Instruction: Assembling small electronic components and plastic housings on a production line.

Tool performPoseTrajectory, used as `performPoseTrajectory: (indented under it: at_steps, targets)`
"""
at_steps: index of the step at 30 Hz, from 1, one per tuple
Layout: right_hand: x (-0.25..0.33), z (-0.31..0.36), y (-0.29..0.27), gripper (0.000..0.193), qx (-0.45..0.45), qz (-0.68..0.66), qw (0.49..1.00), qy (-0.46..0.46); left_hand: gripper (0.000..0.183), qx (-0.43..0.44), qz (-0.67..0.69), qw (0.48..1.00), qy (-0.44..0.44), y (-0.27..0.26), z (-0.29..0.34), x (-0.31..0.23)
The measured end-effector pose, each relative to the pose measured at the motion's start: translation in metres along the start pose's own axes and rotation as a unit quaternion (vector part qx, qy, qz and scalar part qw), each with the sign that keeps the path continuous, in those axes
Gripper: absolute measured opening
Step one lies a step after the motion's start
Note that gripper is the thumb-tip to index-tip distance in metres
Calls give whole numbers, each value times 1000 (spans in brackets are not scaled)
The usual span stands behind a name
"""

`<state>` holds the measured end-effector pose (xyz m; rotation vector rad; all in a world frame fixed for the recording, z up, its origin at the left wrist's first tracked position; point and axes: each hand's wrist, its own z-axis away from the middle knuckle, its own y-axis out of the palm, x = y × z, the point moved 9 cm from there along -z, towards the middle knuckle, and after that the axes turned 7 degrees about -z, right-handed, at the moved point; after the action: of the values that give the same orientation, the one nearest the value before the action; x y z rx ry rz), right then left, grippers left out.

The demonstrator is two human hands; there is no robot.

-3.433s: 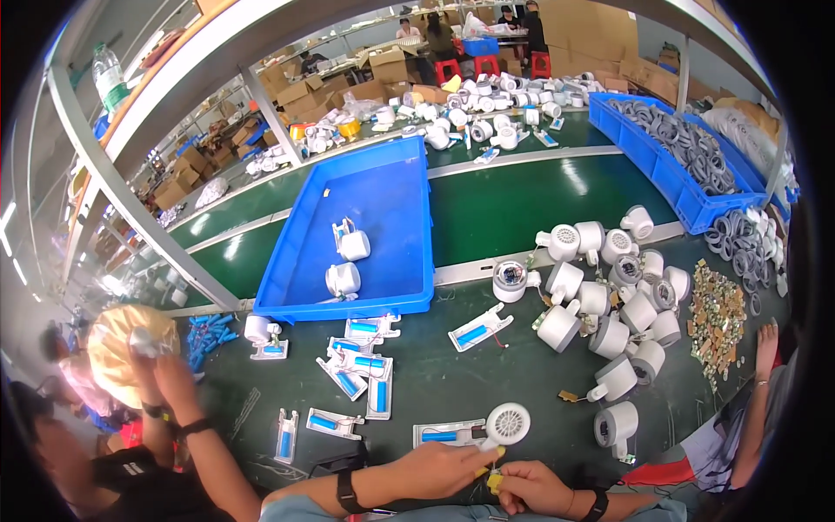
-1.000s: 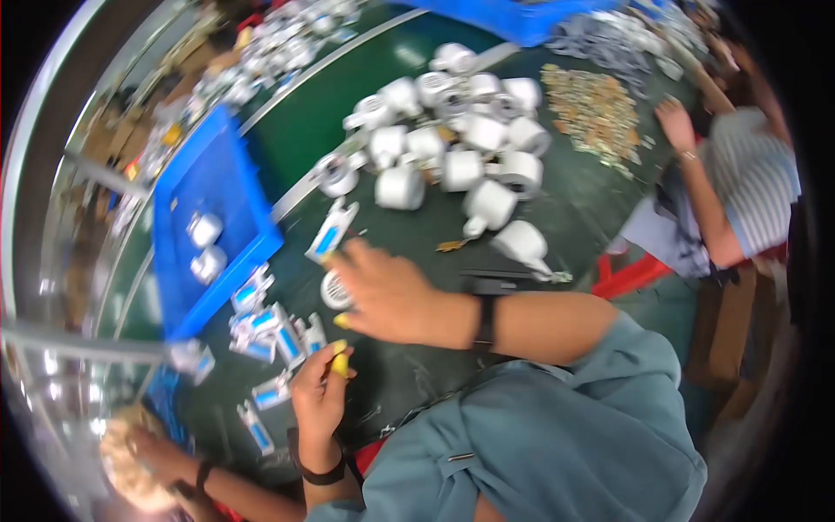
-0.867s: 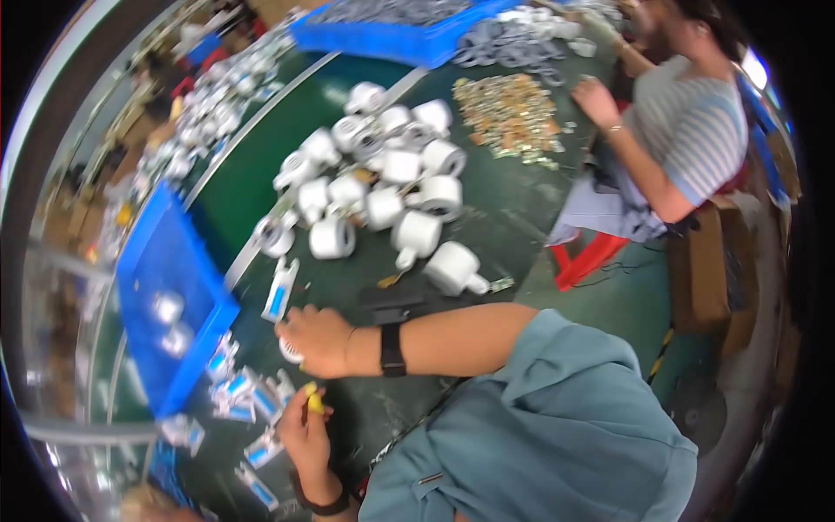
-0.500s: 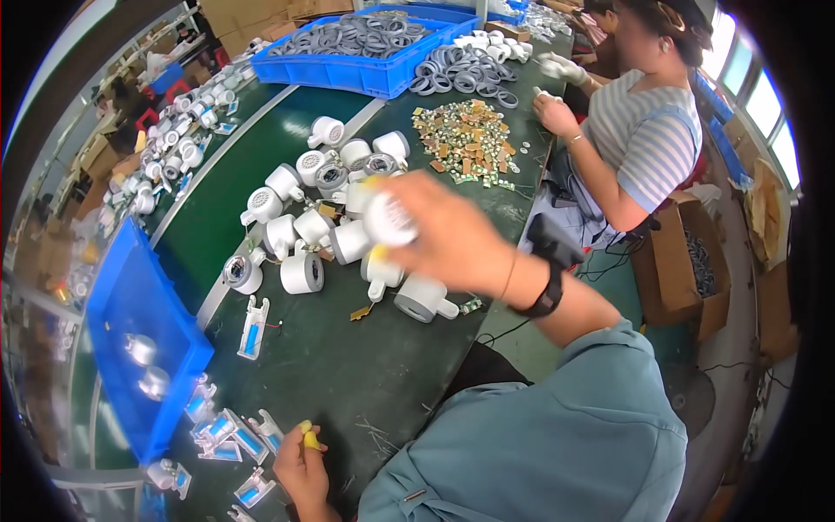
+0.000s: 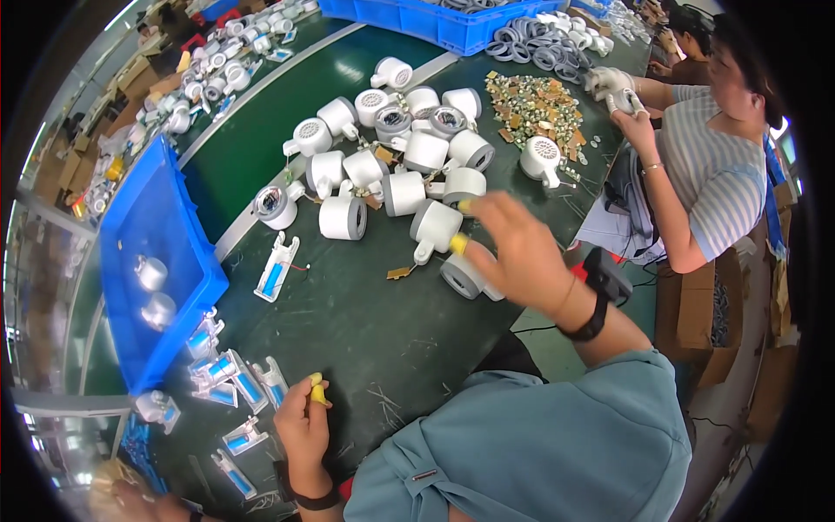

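Note:
My right hand (image 5: 522, 257) reaches over the bench with thumb and forefinger apart, yellow covers on the tips, and nothing held. Its fingertips are close to a white round housing (image 5: 435, 224) with a grey rim and a small lug; I cannot tell whether they touch. Another white housing (image 5: 541, 158), grille up, lies at the edge of a heap of small circuit boards (image 5: 535, 109). Several similar housings (image 5: 344, 217) crowd the bench beyond. Low on the left, my left hand (image 5: 303, 426) is curled, its yellow-covered fingertips close together with nothing visible in them.
White holders with blue cells (image 5: 235, 378) lie left of my left hand, beside a tilted blue tray (image 5: 161, 252). A co-worker (image 5: 709, 165) sits at the right, near grey rings (image 5: 539, 48) and a blue bin (image 5: 435, 22). A blurred hand (image 5: 126, 500) shows at lower left.
The white housing my right hand held is no longer in it, and its fingers have parted. A housing now shows beside the circuit boards. The view has shifted; my left hand stays curled.

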<state>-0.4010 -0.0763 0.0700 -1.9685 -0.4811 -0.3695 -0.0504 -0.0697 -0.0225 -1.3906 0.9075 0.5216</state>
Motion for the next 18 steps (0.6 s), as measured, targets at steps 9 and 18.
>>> performPoseTrajectory:
  at_steps: [9, 18]
  targets:
    - [17, 45, 45, 78, 209, -100, 969, 91, 25, 21, -64, 997, 28, -1, 2, 1]
    - [79, 15, 125, 70, 192, -193, 962, 32, 25, -21, -115, 988, 97, -20, 7, -42]
